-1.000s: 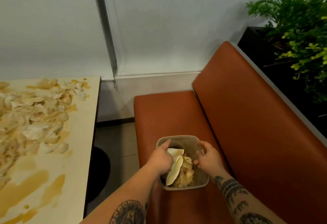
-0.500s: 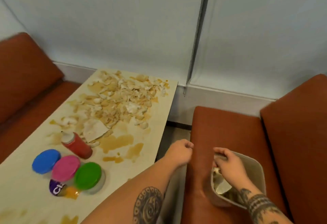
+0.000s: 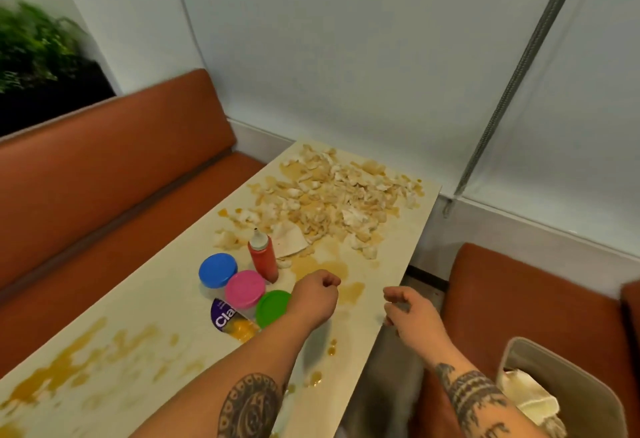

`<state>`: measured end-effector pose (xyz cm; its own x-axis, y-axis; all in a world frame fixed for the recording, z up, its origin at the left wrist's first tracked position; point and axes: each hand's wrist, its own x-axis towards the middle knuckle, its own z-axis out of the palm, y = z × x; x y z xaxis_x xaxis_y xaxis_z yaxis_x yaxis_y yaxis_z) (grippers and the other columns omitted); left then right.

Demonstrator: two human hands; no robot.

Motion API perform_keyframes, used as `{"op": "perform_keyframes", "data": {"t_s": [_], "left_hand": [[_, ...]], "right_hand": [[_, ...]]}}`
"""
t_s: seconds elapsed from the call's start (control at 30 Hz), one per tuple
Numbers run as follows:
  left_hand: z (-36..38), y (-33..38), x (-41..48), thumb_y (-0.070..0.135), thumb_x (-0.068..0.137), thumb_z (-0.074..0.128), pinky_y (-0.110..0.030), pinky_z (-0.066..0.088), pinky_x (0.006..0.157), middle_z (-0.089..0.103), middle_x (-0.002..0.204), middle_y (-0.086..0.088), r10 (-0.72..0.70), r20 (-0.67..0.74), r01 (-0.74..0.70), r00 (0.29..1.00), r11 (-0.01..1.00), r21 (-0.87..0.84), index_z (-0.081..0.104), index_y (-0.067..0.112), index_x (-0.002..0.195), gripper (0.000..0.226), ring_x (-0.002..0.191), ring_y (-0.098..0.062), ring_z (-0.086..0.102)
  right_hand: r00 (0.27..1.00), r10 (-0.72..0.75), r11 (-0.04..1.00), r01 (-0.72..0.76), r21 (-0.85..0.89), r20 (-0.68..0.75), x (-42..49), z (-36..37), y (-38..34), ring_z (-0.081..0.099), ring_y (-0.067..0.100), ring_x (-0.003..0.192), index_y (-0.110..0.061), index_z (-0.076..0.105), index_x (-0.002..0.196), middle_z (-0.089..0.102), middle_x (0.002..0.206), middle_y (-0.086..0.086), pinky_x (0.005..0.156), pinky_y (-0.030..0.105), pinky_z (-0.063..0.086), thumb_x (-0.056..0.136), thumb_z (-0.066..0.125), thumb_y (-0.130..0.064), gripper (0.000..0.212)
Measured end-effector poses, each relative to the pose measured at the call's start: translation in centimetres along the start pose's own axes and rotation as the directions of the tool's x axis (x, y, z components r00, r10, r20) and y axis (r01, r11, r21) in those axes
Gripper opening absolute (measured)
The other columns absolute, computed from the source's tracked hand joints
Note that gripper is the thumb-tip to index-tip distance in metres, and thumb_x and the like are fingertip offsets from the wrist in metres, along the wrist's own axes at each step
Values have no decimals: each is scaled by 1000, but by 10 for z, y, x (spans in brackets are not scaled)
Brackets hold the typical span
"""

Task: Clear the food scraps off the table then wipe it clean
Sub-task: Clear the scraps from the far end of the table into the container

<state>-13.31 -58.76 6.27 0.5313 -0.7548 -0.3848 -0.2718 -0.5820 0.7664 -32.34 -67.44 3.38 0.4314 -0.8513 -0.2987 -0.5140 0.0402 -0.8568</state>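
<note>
The left forearm (image 3: 263, 361) covers the near side of the green lid (image 3: 272, 304) and part of the purple-labelled container (image 3: 221, 314), whose lettering shows only "Cla". The bin (image 3: 588, 392) runs off the right and bottom edges, so most of its contents are unseen. The plant (image 3: 31, 43) is blurred and cut by the left edge. The worktop (image 3: 156, 299) runs past the bottom edge.

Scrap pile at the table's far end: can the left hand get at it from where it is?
Probably yes. The left hand, holding nothing, hovers over the table, and only stained surface lies between it and the scrap pile. The red bottle stands left of that path.
</note>
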Motion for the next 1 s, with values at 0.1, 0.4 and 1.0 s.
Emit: {"op": "perform_keyframes", "data": {"t_s": [0.1, 0.4, 1.0], "left_hand": [[-23, -7, 12, 12, 96, 49, -26, 50, 80, 68, 122, 2, -24, -92, 20, 996, 999, -46, 71, 23, 116, 32, 105, -18, 62], [-39, 9, 87, 21, 99, 51, -24, 47, 73, 69, 122, 3, -131, -227, 103, 965, 986, -132, 69, 23, 121, 29, 96, -15, 62], [-29, -13, 151, 21, 105, 44, -39, 49, 95, 66, 118, -10, -343, -326, 203, 881, 896, -394, 61, 10, 120, 25, 114, -30, 62]], "right_hand": [[997, -35, 999, 37, -28, 66, 19, 25, -17, 69, 7, 83, -29, 66, 114, 66, 113, -11, 56, 12, 44, 98, 62, -16, 21], [970, -118, 982, 146, -122, 211, 126, 66, -66, 59, 6, 92, -26, 66, 116, 63, 110, -14, 68, 4, 38, 98, 63, -18, 20], [828, -298, 781, 498, -377, 476, 264, 152, -116, 44, 24, 137, -23, 51, 145, 48, 149, 1, 112, 35, 40, 94, 65, -22, 54]]}}
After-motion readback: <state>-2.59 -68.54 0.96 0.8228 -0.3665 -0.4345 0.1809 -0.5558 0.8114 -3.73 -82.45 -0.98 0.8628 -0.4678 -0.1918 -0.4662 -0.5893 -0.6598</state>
